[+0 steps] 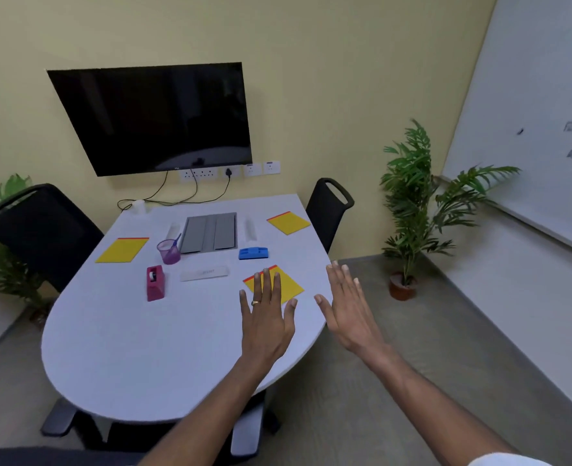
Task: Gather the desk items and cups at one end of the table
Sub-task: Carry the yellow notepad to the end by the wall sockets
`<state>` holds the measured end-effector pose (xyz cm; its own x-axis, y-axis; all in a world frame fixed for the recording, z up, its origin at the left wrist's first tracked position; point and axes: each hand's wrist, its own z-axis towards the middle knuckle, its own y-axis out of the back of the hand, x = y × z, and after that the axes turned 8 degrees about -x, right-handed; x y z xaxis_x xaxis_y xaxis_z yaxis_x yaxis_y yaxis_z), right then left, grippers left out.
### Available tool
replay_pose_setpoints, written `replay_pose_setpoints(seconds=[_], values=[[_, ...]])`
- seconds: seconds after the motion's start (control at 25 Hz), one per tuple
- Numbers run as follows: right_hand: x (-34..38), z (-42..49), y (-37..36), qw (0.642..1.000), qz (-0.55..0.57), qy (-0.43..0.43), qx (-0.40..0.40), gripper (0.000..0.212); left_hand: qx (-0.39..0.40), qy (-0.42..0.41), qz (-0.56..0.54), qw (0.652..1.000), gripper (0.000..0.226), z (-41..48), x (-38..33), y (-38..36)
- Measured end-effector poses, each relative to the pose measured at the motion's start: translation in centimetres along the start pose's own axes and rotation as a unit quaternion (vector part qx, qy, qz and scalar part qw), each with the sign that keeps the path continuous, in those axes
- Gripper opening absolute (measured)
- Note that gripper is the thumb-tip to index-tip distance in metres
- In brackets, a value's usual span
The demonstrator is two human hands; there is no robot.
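While the person's left grip (268, 314) hangs over the white counter (126, 358) with fingers straight and spread wide, holding nothing, its fingertips overlap the near yellow notepad (289, 285); whether they touch it cannot be told. The right grip (348, 311) is likewise wide and flat, holding nothing, over the counter's rim at 3 o'clock of the left one. Taking the grey panel (210, 232) set in the counter as the dial's centre, that near notepad lies at 5 o'clock, a second yellow notepad (122, 249) at 8 o'clock and a third yellow notepad (288, 223) at 3 o'clock near the rim. A purple cup (169, 251) with a blue pen (177, 242) in it stands just beside the panel at 8 o'clock, a red tape dispenser (155, 283) farther out at 7 o'clock, a white strip (204, 273) at 6 o'clock and a blue desk item (253, 253) at 4 o'clock. A clear cup (139, 206) stands at 10 o'clock by the wall, below a dark screen (153, 119).
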<state>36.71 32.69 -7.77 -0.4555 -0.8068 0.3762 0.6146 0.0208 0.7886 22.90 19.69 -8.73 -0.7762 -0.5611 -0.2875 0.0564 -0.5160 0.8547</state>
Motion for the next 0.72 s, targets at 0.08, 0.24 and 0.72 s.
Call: replay_pose_setpoints(seconds=[0.08, 0.24, 0.72], values=[[-2.1, 1.3, -0.4, 1.000, 0.005, -0.005, 0.014, 0.070, 0.005, 0.005, 0.002, 1.000, 0.070, 1.4, -0.9, -1.8], [-5.9, 5.2, -2.2, 1.000, 0.004, 0.002, 0.028, 0.069, 0.023, 0.020, 0.016, 0.999, 0.071, 5.2, -2.1, -6.3], [-15.5, 18.4, -10.4, 0.996, 0.024, 0.009, 0.084, 0.068, 0.060, 0.083, 0.007, 0.995, 0.071, 16.5, -4.8, -17.3]])
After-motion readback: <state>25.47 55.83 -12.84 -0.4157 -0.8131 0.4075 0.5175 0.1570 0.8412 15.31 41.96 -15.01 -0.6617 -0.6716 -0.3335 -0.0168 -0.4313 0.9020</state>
